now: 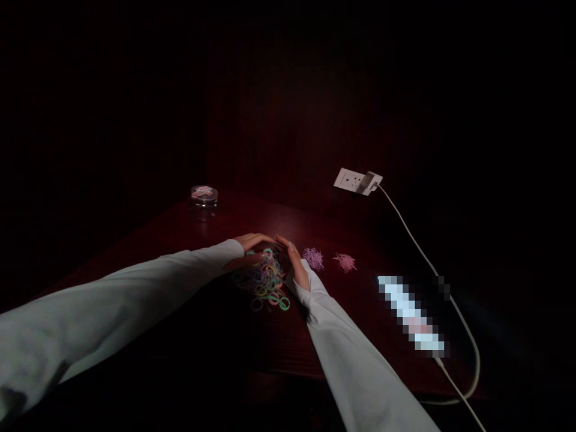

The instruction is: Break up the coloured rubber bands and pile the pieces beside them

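Observation:
A loose pile of multicoloured hair ties (271, 279), in green, yellow, pink and purple, lies near the middle of the dark red table. My left hand (254, 243) curves around the far left side of the pile with its fingers stretched out. Along the right side, my right hand (291, 255) stands on edge, fingers extended toward the left fingertips. Both hands look open, cupped around the heap, and some hair ties are partly hidden beneath them. Just right of my right hand sit a small purple bundle of thin strands (314, 259) and a pink bundle (345, 262).
A clear round container (204, 197) with a pink-patterned lid stands at the back left. At the right, a pixelated bright device (410, 313) lies on the table (288, 342). A white cable (407, 227) runs from a plug in the socket (351, 179). The surroundings are very dark.

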`<act>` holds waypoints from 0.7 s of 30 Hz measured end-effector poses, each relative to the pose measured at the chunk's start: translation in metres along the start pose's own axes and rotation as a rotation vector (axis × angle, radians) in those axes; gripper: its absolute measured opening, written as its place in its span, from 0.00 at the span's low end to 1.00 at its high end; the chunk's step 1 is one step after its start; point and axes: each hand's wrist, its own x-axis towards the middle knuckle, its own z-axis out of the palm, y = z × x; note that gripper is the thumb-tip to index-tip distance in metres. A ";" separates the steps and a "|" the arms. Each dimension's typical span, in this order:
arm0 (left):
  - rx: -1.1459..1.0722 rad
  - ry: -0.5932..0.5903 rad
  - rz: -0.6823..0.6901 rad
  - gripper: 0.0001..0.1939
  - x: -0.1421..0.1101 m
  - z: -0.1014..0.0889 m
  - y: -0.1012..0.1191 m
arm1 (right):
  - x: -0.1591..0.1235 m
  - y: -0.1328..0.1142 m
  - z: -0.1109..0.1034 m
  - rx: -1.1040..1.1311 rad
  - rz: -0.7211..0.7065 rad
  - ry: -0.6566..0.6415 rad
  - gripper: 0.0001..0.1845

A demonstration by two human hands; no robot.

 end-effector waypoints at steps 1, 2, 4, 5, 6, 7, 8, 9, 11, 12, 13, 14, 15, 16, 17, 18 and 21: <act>0.087 -0.028 0.049 0.33 -0.001 -0.005 0.004 | -0.002 -0.005 -0.004 0.023 -0.006 -0.016 0.34; 0.153 -0.047 0.087 0.33 -0.003 -0.009 0.009 | -0.005 -0.009 -0.009 0.046 -0.014 -0.035 0.32; 0.228 -0.077 0.151 0.35 -0.005 -0.015 0.018 | -0.010 -0.018 -0.018 0.076 -0.044 -0.054 0.28; 0.249 -0.092 0.177 0.36 -0.006 -0.017 0.022 | -0.012 -0.022 -0.023 0.084 -0.058 -0.049 0.26; 0.267 -0.107 0.204 0.36 -0.007 -0.019 0.026 | -0.014 -0.024 -0.027 0.090 -0.070 -0.033 0.24; 0.284 -0.123 0.227 0.37 -0.008 -0.019 0.028 | -0.016 -0.026 -0.030 0.088 -0.077 -0.009 0.23; 0.299 -0.135 0.246 0.37 -0.009 -0.019 0.029 | -0.017 -0.027 -0.033 0.075 -0.079 0.019 0.22; 0.311 -0.142 0.259 0.38 -0.009 -0.019 0.030 | -0.018 -0.027 -0.034 0.046 -0.080 0.047 0.21; 0.316 -0.142 0.269 0.39 -0.009 -0.019 0.029 | -0.018 -0.025 -0.037 -0.066 -0.089 0.086 0.18; 0.306 -0.140 0.271 0.38 -0.009 -0.018 0.028 | -0.018 -0.023 -0.037 -0.134 -0.099 0.103 0.17; 0.288 -0.139 0.274 0.37 -0.008 -0.018 0.027 | -0.018 -0.021 -0.037 -0.198 -0.109 0.119 0.16; 0.265 -0.139 0.279 0.36 -0.007 -0.018 0.026 | -0.018 -0.019 -0.037 -0.249 -0.116 0.130 0.15; 0.237 -0.137 0.285 0.34 -0.006 -0.017 0.025 | -0.017 -0.017 -0.037 -0.284 -0.115 0.132 0.14; 0.207 -0.131 0.290 0.33 -0.005 -0.017 0.025 | -0.017 -0.015 -0.037 -0.306 -0.108 0.129 0.14; 0.174 -0.120 0.290 0.32 -0.004 -0.016 0.025 | -0.018 -0.013 -0.037 -0.321 -0.098 0.125 0.14; 0.138 -0.105 0.284 0.31 -0.003 -0.015 0.025 | -0.018 -0.012 -0.037 -0.334 -0.088 0.121 0.14; 0.041 -0.056 0.208 0.24 -0.001 -0.012 0.024 | -0.019 -0.012 -0.038 -0.360 -0.083 0.126 0.15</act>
